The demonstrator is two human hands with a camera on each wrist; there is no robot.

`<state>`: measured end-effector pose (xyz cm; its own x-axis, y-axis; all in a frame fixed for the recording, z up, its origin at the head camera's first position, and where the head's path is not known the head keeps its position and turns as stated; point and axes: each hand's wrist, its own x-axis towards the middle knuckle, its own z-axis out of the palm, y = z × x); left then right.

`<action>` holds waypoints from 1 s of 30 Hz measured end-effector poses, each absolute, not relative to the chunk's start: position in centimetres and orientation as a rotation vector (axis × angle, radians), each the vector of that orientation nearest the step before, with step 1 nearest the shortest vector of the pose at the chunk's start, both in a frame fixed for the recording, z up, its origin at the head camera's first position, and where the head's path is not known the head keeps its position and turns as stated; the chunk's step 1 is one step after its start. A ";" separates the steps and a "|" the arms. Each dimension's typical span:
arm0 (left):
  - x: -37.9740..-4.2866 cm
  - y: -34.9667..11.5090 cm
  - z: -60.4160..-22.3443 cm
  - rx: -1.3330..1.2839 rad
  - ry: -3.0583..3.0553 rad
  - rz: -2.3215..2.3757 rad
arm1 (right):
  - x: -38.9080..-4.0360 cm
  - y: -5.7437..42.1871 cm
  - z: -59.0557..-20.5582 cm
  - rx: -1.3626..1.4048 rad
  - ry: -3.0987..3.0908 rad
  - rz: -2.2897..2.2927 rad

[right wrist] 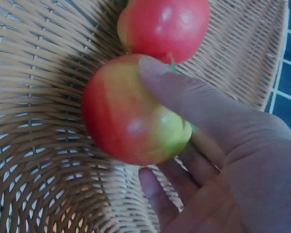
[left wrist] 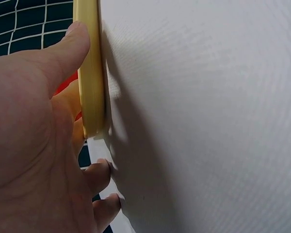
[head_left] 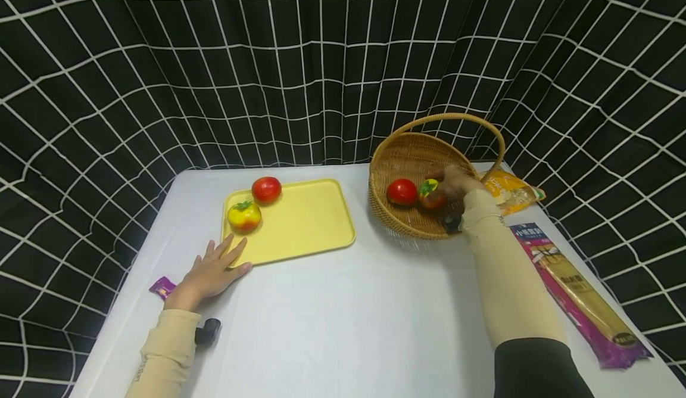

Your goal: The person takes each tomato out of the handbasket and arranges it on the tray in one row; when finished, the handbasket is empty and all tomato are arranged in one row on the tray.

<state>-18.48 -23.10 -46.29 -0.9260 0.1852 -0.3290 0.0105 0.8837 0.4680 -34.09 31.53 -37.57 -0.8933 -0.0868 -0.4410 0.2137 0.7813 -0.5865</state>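
My left hand (head_left: 211, 271) rests at the near left corner of a yellow tray (head_left: 300, 225), fingers spread, with the thumb touching the tray edge in the left wrist view. A yellow-and-red tomato with green leaves (head_left: 244, 217) and a red tomato (head_left: 267, 190) sit on the tray's left side. Inside a tilted wicker basket (head_left: 399, 222) my right hand (head_left: 454, 184) grips a red-and-yellow tomato (right wrist: 131, 114), thumb on one side and fingers at the other. Beside it in the basket lies another red tomato (head_left: 402, 191).
Right of the basket lies an orange bag (head_left: 511, 190). A long purple-and-gold packet (head_left: 576, 291) runs along the table's right side. Near my left wrist is a small purple wrapped packet (head_left: 162, 286). The basket's handle (head_left: 450, 117) arches high over it; black grid cloth encloses the white table.
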 end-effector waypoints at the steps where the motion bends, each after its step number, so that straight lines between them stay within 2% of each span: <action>1: -18.5 -23.1 -46.3 0.142 2.685 0.662 | -34.1 31.5 -37.4 0.092 2.529 -0.911; 9: -18.5 -23.2 -46.3 0.153 2.688 0.667 | -34.0 30.5 -35.2 -0.108 2.671 -0.785; 24: -18.4 -23.3 -46.6 0.173 2.693 0.685 | -33.0 26.0 -30.7 -0.228 2.677 -0.868; 30: -19.0 -23.9 -48.1 0.189 2.712 0.728 | -32.4 24.3 -29.7 -0.283 2.688 -0.798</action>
<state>-18.97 -23.93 -48.05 -0.9381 0.2094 -0.2759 0.0431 0.8609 0.5070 -32.43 24.32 -29.69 -0.9284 -0.2768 -0.2477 -0.0969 0.8243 -0.5579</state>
